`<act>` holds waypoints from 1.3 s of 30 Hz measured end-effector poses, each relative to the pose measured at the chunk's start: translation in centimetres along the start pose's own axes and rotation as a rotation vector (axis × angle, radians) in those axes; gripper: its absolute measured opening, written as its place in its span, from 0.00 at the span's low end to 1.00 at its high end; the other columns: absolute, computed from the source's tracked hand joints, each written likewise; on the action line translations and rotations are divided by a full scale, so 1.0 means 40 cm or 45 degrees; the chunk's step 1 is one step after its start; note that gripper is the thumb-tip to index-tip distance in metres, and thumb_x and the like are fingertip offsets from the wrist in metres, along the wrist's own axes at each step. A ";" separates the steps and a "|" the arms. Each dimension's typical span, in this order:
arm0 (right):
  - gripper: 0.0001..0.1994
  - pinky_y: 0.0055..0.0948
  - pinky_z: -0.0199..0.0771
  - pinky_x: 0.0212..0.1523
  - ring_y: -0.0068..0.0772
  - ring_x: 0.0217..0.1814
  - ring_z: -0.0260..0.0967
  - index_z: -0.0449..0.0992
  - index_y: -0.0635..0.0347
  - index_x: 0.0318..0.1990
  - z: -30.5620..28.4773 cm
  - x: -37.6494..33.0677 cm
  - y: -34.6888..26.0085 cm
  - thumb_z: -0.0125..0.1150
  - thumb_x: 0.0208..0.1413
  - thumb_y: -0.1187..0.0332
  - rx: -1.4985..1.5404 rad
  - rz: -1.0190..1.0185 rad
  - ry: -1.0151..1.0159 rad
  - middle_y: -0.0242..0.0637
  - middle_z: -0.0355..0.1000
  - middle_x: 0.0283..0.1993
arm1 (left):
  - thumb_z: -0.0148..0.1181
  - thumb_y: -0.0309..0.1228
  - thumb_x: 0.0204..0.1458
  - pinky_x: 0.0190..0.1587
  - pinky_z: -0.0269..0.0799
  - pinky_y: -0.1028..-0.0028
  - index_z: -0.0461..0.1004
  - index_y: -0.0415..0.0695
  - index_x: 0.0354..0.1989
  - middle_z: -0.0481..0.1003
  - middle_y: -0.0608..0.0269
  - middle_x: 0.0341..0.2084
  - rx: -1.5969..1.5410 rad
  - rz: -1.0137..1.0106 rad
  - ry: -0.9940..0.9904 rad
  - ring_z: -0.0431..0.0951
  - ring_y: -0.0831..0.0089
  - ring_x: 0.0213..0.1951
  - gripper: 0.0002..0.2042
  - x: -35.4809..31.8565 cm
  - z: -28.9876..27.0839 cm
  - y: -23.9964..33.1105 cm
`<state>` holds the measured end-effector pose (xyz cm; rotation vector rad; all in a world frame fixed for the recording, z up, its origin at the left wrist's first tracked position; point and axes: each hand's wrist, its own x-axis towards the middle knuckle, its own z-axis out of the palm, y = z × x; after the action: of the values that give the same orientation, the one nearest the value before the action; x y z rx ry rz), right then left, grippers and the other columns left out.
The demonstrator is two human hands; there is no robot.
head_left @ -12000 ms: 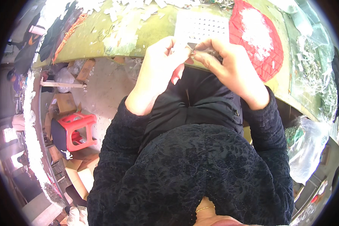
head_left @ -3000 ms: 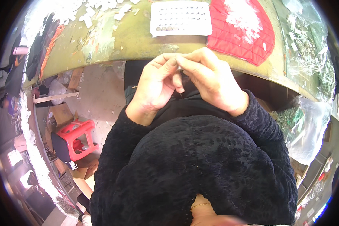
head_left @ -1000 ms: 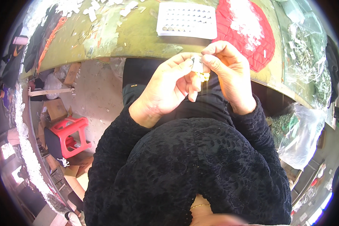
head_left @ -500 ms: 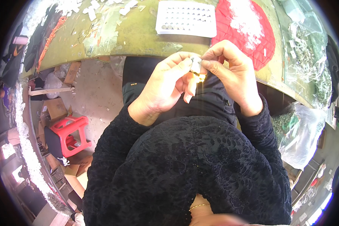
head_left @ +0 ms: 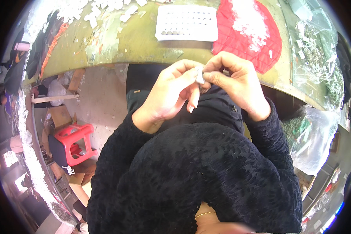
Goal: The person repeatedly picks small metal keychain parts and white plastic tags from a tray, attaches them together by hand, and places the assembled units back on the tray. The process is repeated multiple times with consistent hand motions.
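From where I sit, the freshest change is in the white piece [head_left: 200, 75]: half a second ago it showed me a broader face with a bright golden glint just below it, and now the glint is gone and only a narrower, creased-looking sliver shows. I read that as the piece being turned or folded in the fingertips, so the fine handling is still under way and nothing has been let go. The left hand [head_left: 167, 93] is clamped on it, thumb against forefinger, with the piece just off their tips. The right hand [head_left: 238, 82] has thumb and forefinger drawn in at the piece's right edge; I cannot tell whether they grip it or only press. What I can see of the piece has its long axis running from the far side of the fingertips back toward the wearer's body, the near end leaning slightly toward the right hand; which end is its front I cannot make out. Beyond both hands, on the bench [head_left: 144, 52], sits the white tray [head_left: 187, 38] with small dark pieces in rows, and beyond the right hand lies the red quilted cloth [head_left: 257, 60].
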<state>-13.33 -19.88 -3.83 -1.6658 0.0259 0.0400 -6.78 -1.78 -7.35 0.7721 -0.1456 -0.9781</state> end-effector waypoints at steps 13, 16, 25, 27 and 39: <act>0.07 0.33 0.74 0.38 0.44 0.38 0.75 0.72 0.66 0.37 0.004 -0.035 -0.017 0.62 0.52 0.76 -1.197 -0.610 0.108 0.45 0.74 0.33 | 0.53 0.27 0.61 0.12 0.65 0.79 0.70 0.35 0.44 0.76 0.56 0.28 0.202 -0.015 0.130 0.71 0.74 0.13 0.08 -0.003 0.030 0.003; 0.14 0.35 0.75 0.41 0.46 0.41 0.75 0.71 0.66 0.45 0.000 -0.038 -0.040 0.63 0.51 0.76 -0.966 -0.440 0.189 0.46 0.74 0.36 | 0.56 0.29 0.60 0.13 0.66 0.79 0.69 0.35 0.43 0.75 0.59 0.26 0.269 -0.004 0.126 0.73 0.75 0.14 0.09 0.012 0.054 0.036; 0.20 0.38 0.70 0.42 0.44 0.39 0.71 0.72 0.62 0.51 -0.110 -0.019 -0.051 0.64 0.48 0.75 -1.109 -0.635 0.338 0.43 0.73 0.38 | 0.56 0.31 0.60 0.12 0.65 0.82 0.71 0.36 0.46 0.78 0.61 0.28 0.486 -0.033 -0.109 0.75 0.77 0.14 0.11 0.131 0.158 0.125; 0.17 0.35 0.74 0.42 0.40 0.40 0.74 0.73 0.62 0.49 -0.199 -0.023 -0.067 0.63 0.49 0.76 -1.274 -0.592 0.662 0.42 0.75 0.39 | 0.56 0.29 0.59 0.14 0.66 0.83 0.72 0.36 0.45 0.79 0.62 0.29 0.774 0.157 0.036 0.75 0.79 0.16 0.11 0.165 0.136 0.171; 0.12 0.33 0.74 0.44 0.42 0.41 0.75 0.77 0.58 0.44 -0.384 0.191 -0.099 0.58 0.52 0.78 -1.442 -0.671 0.572 0.39 0.76 0.41 | 0.60 0.33 0.52 0.38 0.74 0.72 0.80 0.49 0.43 0.79 0.60 0.28 2.646 0.671 0.425 0.79 0.69 0.33 0.10 0.406 -0.165 0.357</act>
<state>-5.37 -34.72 1.23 -2.7192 -0.1176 -0.8615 15.30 -6.60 -6.51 2.5487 -1.0934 0.1894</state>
